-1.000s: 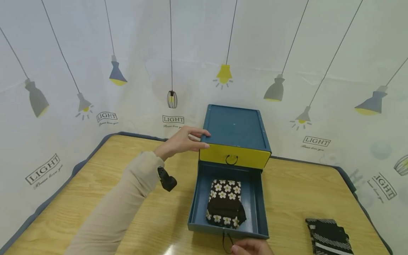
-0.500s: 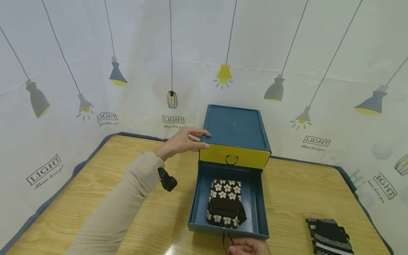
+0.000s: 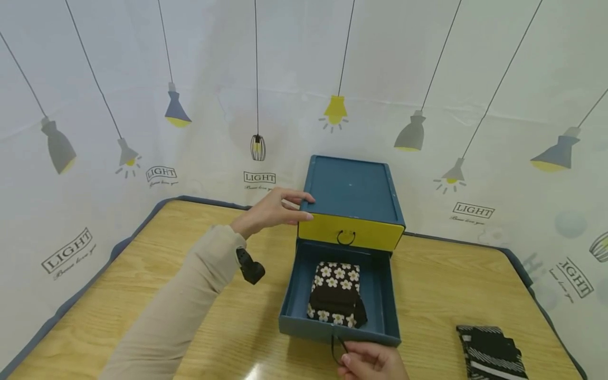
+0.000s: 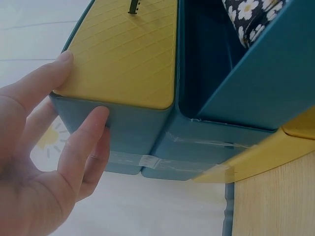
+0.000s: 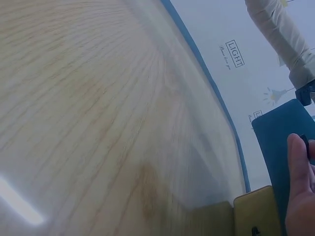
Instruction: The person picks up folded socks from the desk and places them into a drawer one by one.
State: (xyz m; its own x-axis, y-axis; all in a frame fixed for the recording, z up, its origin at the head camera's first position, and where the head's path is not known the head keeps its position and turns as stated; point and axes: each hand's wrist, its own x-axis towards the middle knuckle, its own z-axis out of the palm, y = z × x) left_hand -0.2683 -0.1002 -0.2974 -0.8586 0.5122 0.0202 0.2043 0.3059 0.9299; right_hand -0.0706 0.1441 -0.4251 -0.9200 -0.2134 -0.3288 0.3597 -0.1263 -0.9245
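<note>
Sleeve [image 3: 190, 301] and black wrist device [image 3: 249, 266] belong to the left arm, left of the drawer unit [image 3: 351, 187]. The left hand [image 3: 273, 207] is spread at the unit's upper left front corner: I read its thumb at the edge of the yellow drawer front [image 3: 323, 228] and its other fingers about the top and side. Below the yellow drawer front, the lower drawer [image 3: 309, 327] extends forward from the unit. Inside it lies a folded flowered cloth [image 3: 333, 293], long axis pointing roughly toward the unit. In front of the unit, the right hand [image 3: 375, 361] pinches the black loop [image 3: 332, 349] on the lower drawer. On the tabletop [image 3: 442, 285], right of the unit and apart from it, lies a folded striped cloth [image 3: 494, 351].

Governing relation, in my judgement: the lower drawer lies between the right hand and the unit, so force at the loop should follow the slide line. The right hand is nearer the drawer's front wall; the left is nearer the unit body, placed to steady it.
</note>
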